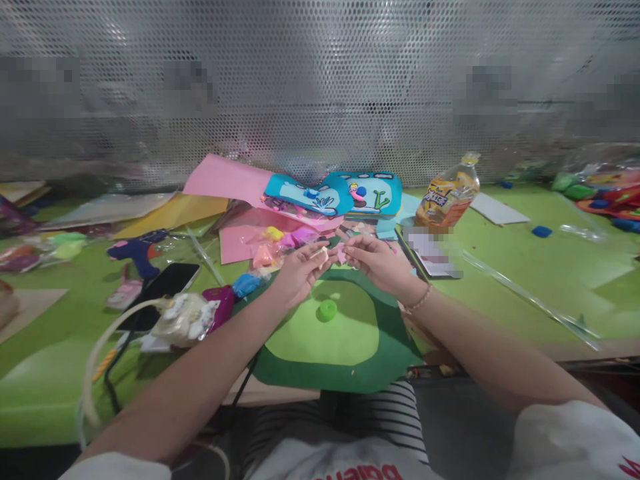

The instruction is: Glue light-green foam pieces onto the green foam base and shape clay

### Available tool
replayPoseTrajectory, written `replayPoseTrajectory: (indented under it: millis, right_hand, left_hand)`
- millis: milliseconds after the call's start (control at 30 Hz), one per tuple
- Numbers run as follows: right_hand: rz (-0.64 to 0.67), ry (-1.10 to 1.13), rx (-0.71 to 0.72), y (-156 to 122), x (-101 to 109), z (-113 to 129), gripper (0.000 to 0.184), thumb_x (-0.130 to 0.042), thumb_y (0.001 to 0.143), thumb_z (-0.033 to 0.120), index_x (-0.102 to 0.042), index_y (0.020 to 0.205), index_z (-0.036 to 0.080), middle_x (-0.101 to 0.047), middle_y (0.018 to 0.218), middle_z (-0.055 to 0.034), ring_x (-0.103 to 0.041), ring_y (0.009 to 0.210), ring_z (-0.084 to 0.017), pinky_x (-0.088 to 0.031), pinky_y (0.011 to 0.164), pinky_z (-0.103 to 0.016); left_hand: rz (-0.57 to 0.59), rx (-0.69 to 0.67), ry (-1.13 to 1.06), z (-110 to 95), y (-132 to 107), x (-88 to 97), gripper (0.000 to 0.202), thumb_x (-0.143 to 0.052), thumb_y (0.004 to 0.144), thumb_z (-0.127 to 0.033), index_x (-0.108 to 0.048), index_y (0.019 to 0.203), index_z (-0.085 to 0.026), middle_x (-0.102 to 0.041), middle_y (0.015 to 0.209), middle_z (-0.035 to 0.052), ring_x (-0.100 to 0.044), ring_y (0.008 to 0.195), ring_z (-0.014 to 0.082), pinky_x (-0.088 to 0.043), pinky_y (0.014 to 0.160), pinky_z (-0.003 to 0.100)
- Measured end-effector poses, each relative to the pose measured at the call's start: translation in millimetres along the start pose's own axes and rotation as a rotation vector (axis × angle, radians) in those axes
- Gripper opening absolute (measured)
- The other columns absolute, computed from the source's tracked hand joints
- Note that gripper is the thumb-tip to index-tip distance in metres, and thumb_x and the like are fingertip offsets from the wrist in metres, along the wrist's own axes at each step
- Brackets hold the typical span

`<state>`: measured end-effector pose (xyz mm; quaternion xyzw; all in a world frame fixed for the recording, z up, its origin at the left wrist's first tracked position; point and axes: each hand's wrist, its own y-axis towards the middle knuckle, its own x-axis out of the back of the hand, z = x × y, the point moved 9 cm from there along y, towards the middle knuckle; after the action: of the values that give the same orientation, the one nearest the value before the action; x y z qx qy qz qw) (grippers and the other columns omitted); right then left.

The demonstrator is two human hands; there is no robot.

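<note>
My left hand (299, 272) is closed on a small whitish piece of modelling clay (324, 256), held at the fingertips. Close beside it, my right hand (375, 261) pinches thumb and fingers together; what lies between them, if anything, is too small to make out. A bit of pink (342, 253) shows between the two hands, and I cannot tell whether it is held or lies behind. Below both hands is a dark green sheet (395, 347) with a light green shape (300, 333) on it. A bright green round piece (328, 310) sits on that shape.
Beyond my hands lie blue decorated cutouts (367, 193), pink paper (230, 180) and bagged clay (265, 255). A drink bottle (447, 193) stands to the right. On the left are a glue gun (140, 253), a phone (170, 287) and a corded power socket (185, 319).
</note>
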<state>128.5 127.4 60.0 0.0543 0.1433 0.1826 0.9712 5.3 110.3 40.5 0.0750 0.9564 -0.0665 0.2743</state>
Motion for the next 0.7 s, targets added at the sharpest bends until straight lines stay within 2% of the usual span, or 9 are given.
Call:
replayPoseTrajectory:
  millis: [100,200,300,467,600,700]
  right_hand:
    - [-0.016,0.017,-0.004,-0.8,-0.4,-2.6,0.02,-0.077,0.065,0.03,-0.063,0.076,0.02,-0.062,0.076,0.0014,-0.058,0.071,-0.01,-0.051,0.073,-0.026]
    - [0.004,0.054,-0.014,-1.4,-3.7,-6.4,0.021,-0.079,0.061,0.028,-0.064,0.075,0.02,-0.062,0.079,0.0016,-0.059,0.076,-0.01,-0.05,0.078,-0.028]
    - [0.024,0.067,-0.017,-1.3,-6.0,-9.6,0.023,-0.079,0.06,0.025,-0.063,0.075,0.02,-0.062,0.081,0.0018,-0.059,0.078,-0.01,-0.05,0.077,-0.027]
    - [0.064,0.012,0.036,-1.2,-9.8,-7.8,0.022,-0.079,0.06,0.026,-0.062,0.073,0.02,-0.061,0.078,0.0024,-0.057,0.073,-0.011,-0.048,0.072,-0.027]
    - [0.059,-0.158,0.133,-3.9,-10.9,3.4,0.022,-0.077,0.065,0.032,-0.061,0.074,0.02,-0.06,0.075,0.0013,-0.056,0.074,-0.013,-0.047,0.072,-0.029]
    - [0.029,-0.257,0.18,-7.0,-11.7,12.0,0.023,-0.075,0.067,0.035,-0.06,0.074,0.02,-0.059,0.074,0.0006,-0.056,0.074,-0.013,-0.046,0.072,-0.03]
  left_hand:
    - [0.026,-0.049,0.02,-2.4,-0.5,-2.6,0.018,-0.064,0.073,-0.006,-0.066,0.09,-0.011,-0.07,0.095,0.0095,-0.064,0.098,0.0154,-0.047,0.094,0.026]
    - [0.043,-0.081,0.022,-3.0,1.0,-2.5,0.026,-0.064,0.067,-0.001,-0.067,0.091,-0.011,-0.069,0.1,0.0088,-0.059,0.108,0.0172,-0.041,0.101,0.028]
    - [0.053,-0.112,0.032,-4.4,2.1,-2.3,0.035,-0.064,0.062,0.002,-0.066,0.094,-0.013,-0.067,0.105,0.0078,-0.058,0.11,0.0176,-0.041,0.099,0.028]
    - [0.014,-0.256,0.242,-17.2,-3.5,-1.4,0.036,-0.073,0.064,-0.013,-0.059,0.097,-0.018,-0.068,0.102,0.0071,-0.064,0.096,0.0188,-0.051,0.085,0.032]
    - [0.031,-0.435,0.486,-31.1,-9.9,-6.9,0.039,-0.075,0.061,-0.011,-0.062,0.096,-0.018,-0.066,0.107,0.0071,-0.059,0.105,0.021,-0.046,0.093,0.033]
    - [0.048,-0.464,0.586,-32.4,-10.1,-9.3,0.035,-0.069,0.068,-0.011,-0.064,0.102,-0.018,-0.064,0.112,0.0087,-0.057,0.109,0.0222,-0.043,0.097,0.034]
